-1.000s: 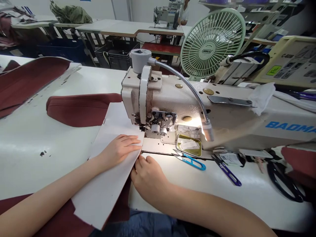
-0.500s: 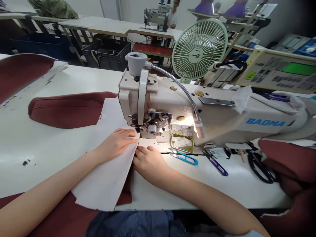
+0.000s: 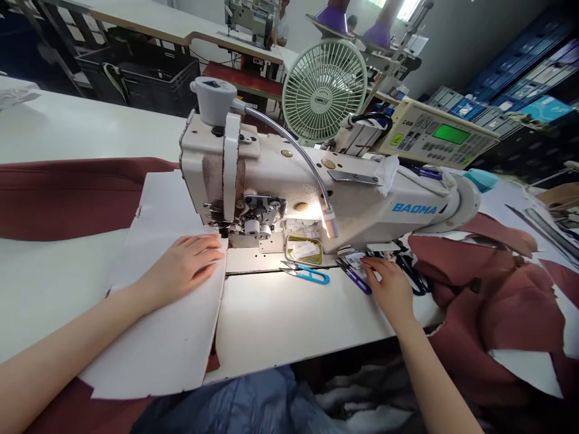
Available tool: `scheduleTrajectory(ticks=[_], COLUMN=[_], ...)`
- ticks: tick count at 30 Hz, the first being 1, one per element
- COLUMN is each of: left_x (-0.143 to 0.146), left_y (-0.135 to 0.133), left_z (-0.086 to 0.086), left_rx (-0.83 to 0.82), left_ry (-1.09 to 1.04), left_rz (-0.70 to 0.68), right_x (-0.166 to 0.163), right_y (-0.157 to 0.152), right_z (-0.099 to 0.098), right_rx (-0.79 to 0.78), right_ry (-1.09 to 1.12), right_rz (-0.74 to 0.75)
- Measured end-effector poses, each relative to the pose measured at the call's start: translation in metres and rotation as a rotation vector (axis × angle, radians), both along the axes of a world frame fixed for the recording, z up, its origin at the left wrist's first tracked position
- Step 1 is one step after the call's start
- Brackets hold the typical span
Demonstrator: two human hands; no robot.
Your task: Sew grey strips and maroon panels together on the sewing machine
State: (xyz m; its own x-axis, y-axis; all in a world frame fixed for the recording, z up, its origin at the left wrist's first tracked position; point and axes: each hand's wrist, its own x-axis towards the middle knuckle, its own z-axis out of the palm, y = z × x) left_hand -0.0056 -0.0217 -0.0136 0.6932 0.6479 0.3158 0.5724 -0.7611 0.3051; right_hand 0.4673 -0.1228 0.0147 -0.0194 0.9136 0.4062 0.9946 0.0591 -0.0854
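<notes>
My left hand (image 3: pixel 187 265) lies flat, fingers stretched out, on a white-faced panel (image 3: pixel 158 343). The panel's upper right edge reaches under the head of the sewing machine (image 3: pixel 266 181), beside the needle and presser foot. Maroon material (image 3: pixel 72 190) extends beyond the panel to the left, and more shows below its lower edge. My right hand (image 3: pixel 391 292) is at the machine base on the right, its fingertips at a small white label (image 3: pixel 355 259) and near the purple thread snips (image 3: pixel 355 278). Thumb and forefinger look apart; no held thing shows between them.
Blue thread snips (image 3: pixel 307 274) lie before a small tin (image 3: pixel 304 248) holding white slips. Black-handled scissors (image 3: pixel 414 277) and heaped maroon pieces (image 3: pixel 488 289) are at the right. Behind the machine stand a green fan (image 3: pixel 323 90) and a control panel (image 3: pixel 438 134). A person sits farther back.
My right hand has left the panel edge near the needle and moved right to the label and purple snips. My left hand stays on the panel. The view has turned right.
</notes>
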Motion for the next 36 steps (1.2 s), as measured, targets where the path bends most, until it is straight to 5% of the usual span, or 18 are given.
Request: scheduleTrajectory(ticks=[4,9,15,20,24,36], left_x=[0.001,0.002,0.004,0.004,0.006,-0.001], left_y=[-0.002,-0.002,-0.001,-0.002,-0.004,-0.003], left_z=[0.002,0.001,0.0,0.0,0.004,0.006], left_rx=[-0.006,-0.011,0.03,0.06,0.156,0.21], left_ry=[-0.004,-0.023,-0.029,-0.071,-0.153,0.058], left_rz=[0.018,0.024,0.015,0.044,0.076,0.083], right_x=[0.016,-0.005,-0.119,-0.229,-0.277,-0.24], right_y=[0.003,-0.003,0.003,0.047,0.084,0.059], right_z=[-0.01,0.014,0.033,0.018,0.007,-0.015], right_rx=[-0.044,-0.056,-0.302,-0.271,-0.346,-0.161], right_ry=[-0.006,0.11,0.346,0.049,-0.131,0.267], right_rz=[-0.01,0.02,0.302,0.474,0.494,0.804])
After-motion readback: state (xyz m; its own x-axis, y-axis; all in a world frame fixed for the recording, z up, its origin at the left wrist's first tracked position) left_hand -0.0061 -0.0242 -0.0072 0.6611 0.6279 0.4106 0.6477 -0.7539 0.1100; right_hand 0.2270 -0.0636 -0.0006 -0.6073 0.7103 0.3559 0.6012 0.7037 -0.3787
